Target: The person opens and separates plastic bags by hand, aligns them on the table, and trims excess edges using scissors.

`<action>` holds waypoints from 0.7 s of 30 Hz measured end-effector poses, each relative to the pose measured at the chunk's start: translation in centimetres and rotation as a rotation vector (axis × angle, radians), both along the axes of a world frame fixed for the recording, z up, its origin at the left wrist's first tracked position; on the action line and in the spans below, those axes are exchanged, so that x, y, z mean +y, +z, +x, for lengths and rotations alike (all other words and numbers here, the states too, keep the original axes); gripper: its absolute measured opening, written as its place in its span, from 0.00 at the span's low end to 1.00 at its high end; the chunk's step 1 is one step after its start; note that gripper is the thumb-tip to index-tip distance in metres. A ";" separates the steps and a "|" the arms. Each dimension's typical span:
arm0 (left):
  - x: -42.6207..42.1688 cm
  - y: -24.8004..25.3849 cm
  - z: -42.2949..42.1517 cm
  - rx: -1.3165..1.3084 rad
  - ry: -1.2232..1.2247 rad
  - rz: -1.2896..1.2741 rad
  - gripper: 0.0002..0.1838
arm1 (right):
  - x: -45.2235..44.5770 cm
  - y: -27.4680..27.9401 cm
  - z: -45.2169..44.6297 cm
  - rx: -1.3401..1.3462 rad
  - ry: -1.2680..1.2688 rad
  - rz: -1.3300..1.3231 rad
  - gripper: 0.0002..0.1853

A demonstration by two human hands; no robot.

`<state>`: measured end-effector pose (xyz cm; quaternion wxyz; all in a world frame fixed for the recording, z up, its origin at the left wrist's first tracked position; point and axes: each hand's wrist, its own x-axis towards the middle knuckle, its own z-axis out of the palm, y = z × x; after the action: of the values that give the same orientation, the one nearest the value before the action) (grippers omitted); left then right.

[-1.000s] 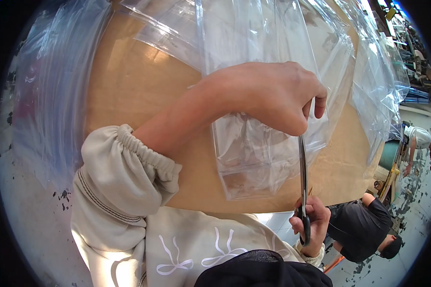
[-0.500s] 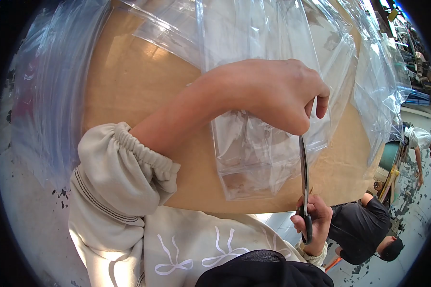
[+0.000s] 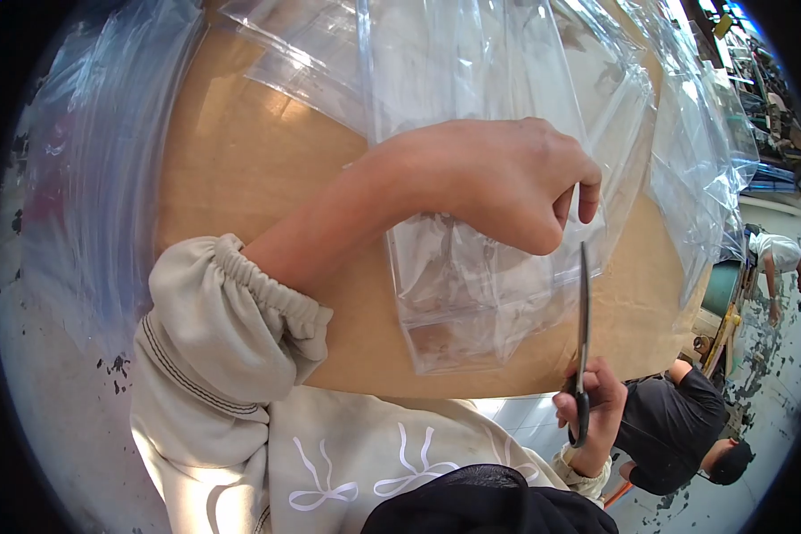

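My right hand point(image 3: 601, 405) grips a pair of scissors point(image 3: 584, 311) by its black handle at the table's near edge. Its blades look closed and point away from me, with the tips close to my left hand. My left hand point(image 3: 534, 182) bends down over clear plastic sheeting point(image 3: 472, 303), its fingers curled and the index finger crooked downward. The thumb and fingertips are partly hidden, and the sheeting is under them. Creased and shiny, this sheeting lies in layers and reaches toward the near edge of the brown table point(image 3: 240, 151).
More clear plastic point(image 3: 694, 169) lies on the right side of the table. A thick stack of plastic point(image 3: 107, 178) hangs over the left edge. On the right, a person in a dark shirt point(image 3: 672, 432) is close by, and another in white point(image 3: 774, 254) is farther off.
The scissors have shifted slightly right, and their tips have come out from beside my left hand into view. My left hand has moved a little left and stays curled.
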<state>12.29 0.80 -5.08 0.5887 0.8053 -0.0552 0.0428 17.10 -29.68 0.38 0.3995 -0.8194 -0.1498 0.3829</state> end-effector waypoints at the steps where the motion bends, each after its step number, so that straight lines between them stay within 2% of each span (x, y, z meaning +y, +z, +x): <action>1: 0.0 0.0 0.0 0.004 -0.003 -0.004 0.15 | -0.8 -0.3 0.6 -0.070 0.011 0.003 0.22; 4: -0.1 0.5 -0.1 0.040 0.008 -0.010 0.16 | -0.5 0.1 2.1 -0.335 -0.112 -0.106 0.24; 5: -0.2 0.9 -0.2 0.055 0.017 -0.005 0.16 | -0.3 0.2 2.8 -0.433 -0.057 -0.206 0.23; 7: -0.4 2.0 -0.4 -0.262 0.214 0.180 0.16 | -0.1 0.6 4.2 -0.627 0.050 -0.396 0.23; 8: -0.6 2.7 -0.7 -0.423 0.310 0.276 0.17 | -0.2 0.8 4.8 -0.743 0.210 -0.427 0.22; 10: -0.9 5.9 -2.9 -0.350 0.413 0.442 0.14 | 0.2 1.2 5.6 -0.975 0.529 -0.483 0.21; 11: -1.5 7.2 -4.3 -0.313 0.468 0.523 0.12 | 1.0 2.6 5.3 -0.885 0.564 -0.729 0.24; 14: -5.5 7.5 -7.7 -0.104 0.634 0.607 0.21 | 3.4 4.7 5.2 -1.237 0.551 -0.681 0.25; 17: -9.4 5.9 -9.0 0.043 0.587 0.629 0.34 | 8.3 6.2 6.1 -1.511 0.897 -0.182 0.26; 19: -10.9 4.8 -8.7 0.104 0.597 0.678 0.39 | 10.9 3.7 5.5 -0.893 0.683 0.168 0.20; 21: -11.4 3.6 -8.7 0.150 0.604 0.745 0.40 | 13.2 1.6 7.1 -1.159 1.190 0.495 0.18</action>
<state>3.54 -10.64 -1.51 0.2242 0.9422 0.2121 0.1308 24.21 -16.48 1.95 0.1604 -0.5603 -0.8126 0.0067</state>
